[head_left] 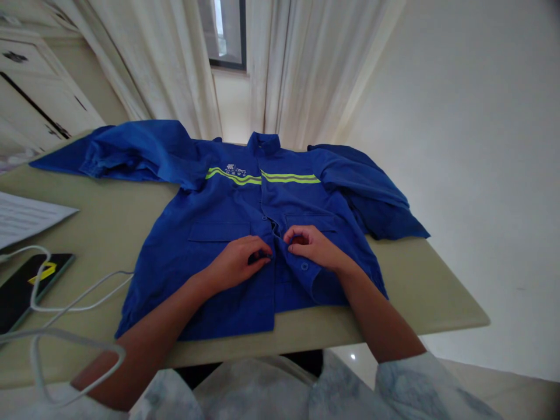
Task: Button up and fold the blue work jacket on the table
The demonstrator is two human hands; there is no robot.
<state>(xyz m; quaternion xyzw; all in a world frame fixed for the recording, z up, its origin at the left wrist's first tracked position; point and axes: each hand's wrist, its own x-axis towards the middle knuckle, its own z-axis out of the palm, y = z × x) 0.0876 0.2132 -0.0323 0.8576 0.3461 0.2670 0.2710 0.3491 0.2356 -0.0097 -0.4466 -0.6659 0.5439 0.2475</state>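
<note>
A blue work jacket lies face up and spread on the table, with two yellow-green reflective stripes across its chest and its sleeves folded out to the sides. My left hand pinches the jacket's front edge, and its fingertips hide what lies under them. My right hand grips the opposite front flap, just above a round blue button. The two hands nearly meet at the jacket's centre opening, just below its upper buttons.
The beige tabletop runs beyond the jacket on the right. At the left lie a sheet of paper, a black device with a yellow mark and a white cable. Curtains, a window and white cabinets stand behind.
</note>
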